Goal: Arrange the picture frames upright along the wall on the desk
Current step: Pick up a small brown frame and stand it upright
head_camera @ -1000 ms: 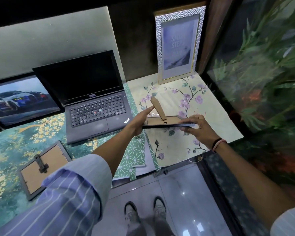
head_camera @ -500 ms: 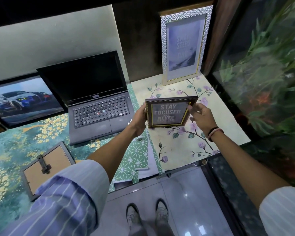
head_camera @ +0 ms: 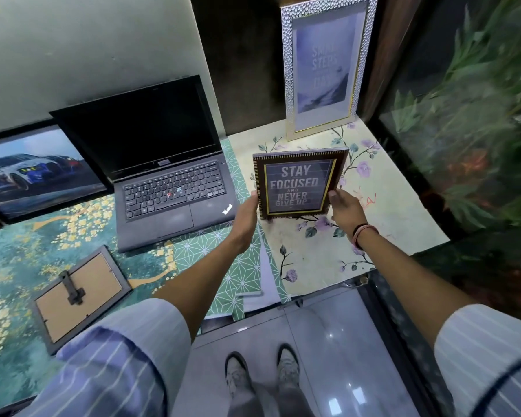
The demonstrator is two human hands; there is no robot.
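Brown-edged small frame stands upright at picture centre, left hand and right hand gripping its sides with closed fingers. Silver tall frame leans on the wall, upper right.

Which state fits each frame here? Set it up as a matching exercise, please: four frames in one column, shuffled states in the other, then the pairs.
Frames:
1. brown frame
2. silver frame
3. grey frame
4. car picture

States:
A. face down on the desk, stand side up
B. upright between the left hand and right hand
C. leaning behind the laptop, far left
D. standing against the dark back wall

Pairs: 1-B, 2-D, 3-A, 4-C
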